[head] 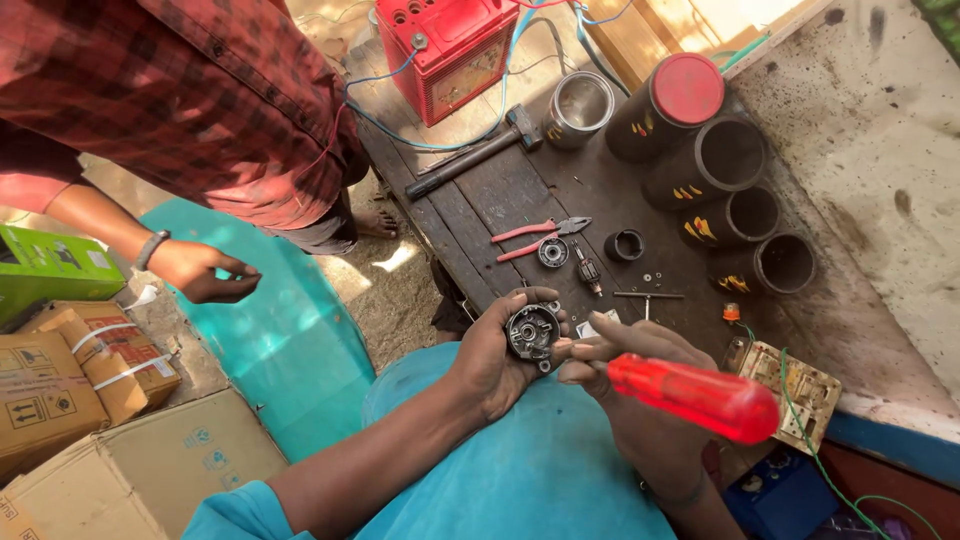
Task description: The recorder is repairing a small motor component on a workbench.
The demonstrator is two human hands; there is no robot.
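A: Head view. What do the containers hold?

B: I see four black cylindrical housings (733, 190) lying in a row on the dark, stained wooden bench (490, 200). One is capped with a red round lid (687, 88); the other three show open, hollow mouths, and I cannot tell whether anything lies deep inside. A shiny metal cup (579, 104) beside them looks bare within.

A: And the hands?

B: My left hand (495, 365) wraps its fingers closed around a round, dark metal motor end cap (531, 331), held over the bench's near edge. My right hand (640, 365) is closed on a screwdriver with a translucent red plastic handle (695, 397), fingertips touching the cap.

A: Surroundings?

B: Red-handled steel pliers (535, 238), a steel-headed hammer (478, 152), a boxy red plastic battery (448, 50) with blue wires, and brown cardboard boxes (90, 400) on the floor. Another person's hand (205, 272) hangs well apart.
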